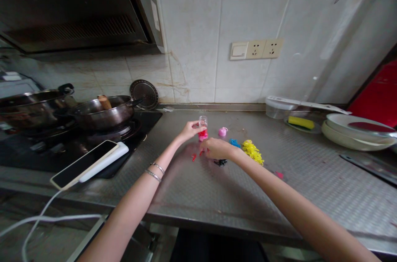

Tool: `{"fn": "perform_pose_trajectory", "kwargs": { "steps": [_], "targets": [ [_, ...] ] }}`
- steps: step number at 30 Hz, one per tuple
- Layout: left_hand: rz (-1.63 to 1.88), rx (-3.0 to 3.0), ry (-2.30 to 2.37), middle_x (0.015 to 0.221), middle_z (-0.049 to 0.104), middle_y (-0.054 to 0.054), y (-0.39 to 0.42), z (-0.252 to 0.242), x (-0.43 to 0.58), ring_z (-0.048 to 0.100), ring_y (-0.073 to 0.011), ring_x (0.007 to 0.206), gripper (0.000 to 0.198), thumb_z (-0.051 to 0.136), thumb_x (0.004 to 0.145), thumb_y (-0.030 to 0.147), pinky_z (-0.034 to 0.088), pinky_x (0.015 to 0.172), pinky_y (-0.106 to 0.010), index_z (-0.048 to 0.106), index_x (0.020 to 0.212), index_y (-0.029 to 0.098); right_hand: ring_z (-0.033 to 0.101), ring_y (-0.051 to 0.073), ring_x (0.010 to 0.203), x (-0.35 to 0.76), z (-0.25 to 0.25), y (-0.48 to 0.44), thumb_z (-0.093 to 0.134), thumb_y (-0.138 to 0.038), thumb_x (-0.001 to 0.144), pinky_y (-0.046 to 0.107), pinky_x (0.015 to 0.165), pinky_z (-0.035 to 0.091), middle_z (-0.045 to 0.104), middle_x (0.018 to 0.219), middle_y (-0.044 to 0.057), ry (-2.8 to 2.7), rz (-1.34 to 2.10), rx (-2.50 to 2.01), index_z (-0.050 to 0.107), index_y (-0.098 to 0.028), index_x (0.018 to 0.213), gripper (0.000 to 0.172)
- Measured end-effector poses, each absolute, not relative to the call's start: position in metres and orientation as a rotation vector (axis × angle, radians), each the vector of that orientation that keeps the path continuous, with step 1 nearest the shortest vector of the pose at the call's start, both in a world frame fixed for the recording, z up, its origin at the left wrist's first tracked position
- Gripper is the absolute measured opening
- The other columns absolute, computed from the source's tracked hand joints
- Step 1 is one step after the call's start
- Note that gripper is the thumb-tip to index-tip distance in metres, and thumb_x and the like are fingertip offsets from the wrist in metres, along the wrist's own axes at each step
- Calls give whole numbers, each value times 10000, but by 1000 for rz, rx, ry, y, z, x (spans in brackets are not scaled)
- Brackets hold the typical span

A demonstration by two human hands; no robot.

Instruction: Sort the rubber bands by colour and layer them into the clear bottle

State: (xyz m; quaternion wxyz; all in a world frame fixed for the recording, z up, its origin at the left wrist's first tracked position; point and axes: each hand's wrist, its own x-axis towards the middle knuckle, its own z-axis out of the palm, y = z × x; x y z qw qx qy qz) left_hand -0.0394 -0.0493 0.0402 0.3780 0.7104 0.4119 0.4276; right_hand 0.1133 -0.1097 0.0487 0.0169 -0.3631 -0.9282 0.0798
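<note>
My left hand is closed around a small clear jar, which stands upright on the metal counter. Red and pink bits fill its lower part, and no lid is on it. Just in front of the jar, my right hand reaches down with its fingers drawn together. A red bit shows at its fingertips; whether they grip it is unclear. Another small red strip lies to the left. Beside the right hand are a black pile, a blue pile and a yellow pile of small band-like pieces.
A pink cap sits right of the jar. At left are pans on a black stove and a phone with a white cable. Bowls, a yellow sponge and a knife-like blade lie at right.
</note>
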Motion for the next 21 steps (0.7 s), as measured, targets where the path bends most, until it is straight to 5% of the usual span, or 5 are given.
{"fn": "perform_pose_trajectory", "kwargs": {
  "steps": [10, 21],
  "targets": [
    [1084, 1814, 1073, 681, 640, -69, -53, 44, -38, 512, -89, 549, 320, 634, 689, 256, 368, 463, -174, 637, 946, 66, 572, 159, 796, 104, 36, -111, 459, -199, 773, 212, 591, 366, 613, 935, 66, -2850, 59, -1087, 618, -174, 879, 193],
    [1097, 1848, 1084, 619, 620, -44, -52, 43, -39, 482, -79, 506, 317, 627, 691, 260, 360, 454, -178, 641, 945, 70, 520, 103, 709, 98, 32, -107, 510, -157, 708, 196, 573, 332, 614, 847, 29, -2703, 306, -893, 631, -178, 836, 177]
  ]
}}
